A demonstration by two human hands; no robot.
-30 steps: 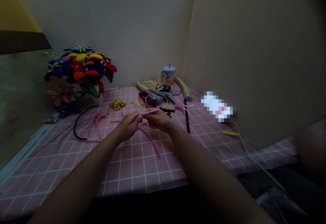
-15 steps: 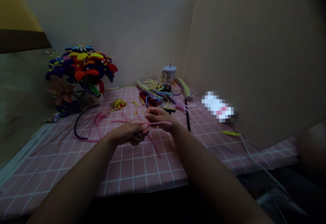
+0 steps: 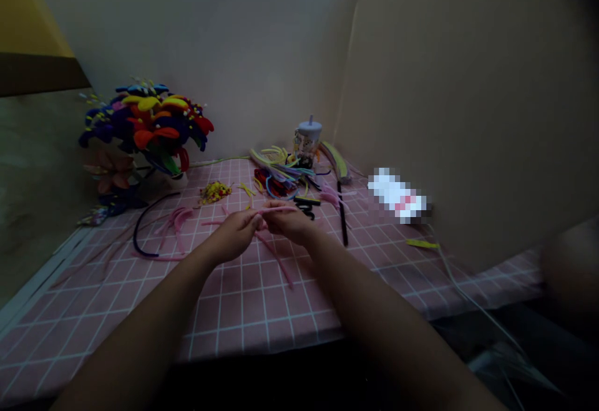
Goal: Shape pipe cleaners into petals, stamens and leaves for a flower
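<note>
Several pink pipe cleaners (image 3: 277,260) cross between my two hands, with ends sticking out to the left, to the right and down toward me. My left hand (image 3: 238,234) pinches them near the crossing with thumb and fingers. Close against it, my right hand (image 3: 286,222) also has its fingers closed on the pink stems. Its fingertips and the crossing itself are partly hidden. Looped pink pipe cleaners (image 3: 178,217) lie on the cloth to the left, beside a curved dark blue one (image 3: 136,230). Black-handled scissors (image 3: 306,210) lie just beyond my right hand.
A bouquet of colourful pipe-cleaner flowers (image 3: 150,127) stands at the back left. Behind my hands are a pile of small yellow and red pieces (image 3: 216,192), bundled pipe cleaners (image 3: 285,171) and a lidded cup (image 3: 307,140). At right lie a blurred bright object (image 3: 397,196) and a yellow strip (image 3: 422,244).
My hands have drawn together at the crossing, and the right one has come down beside the left. The right-pointing stem now lies across the top of my right hand's fingers.
</note>
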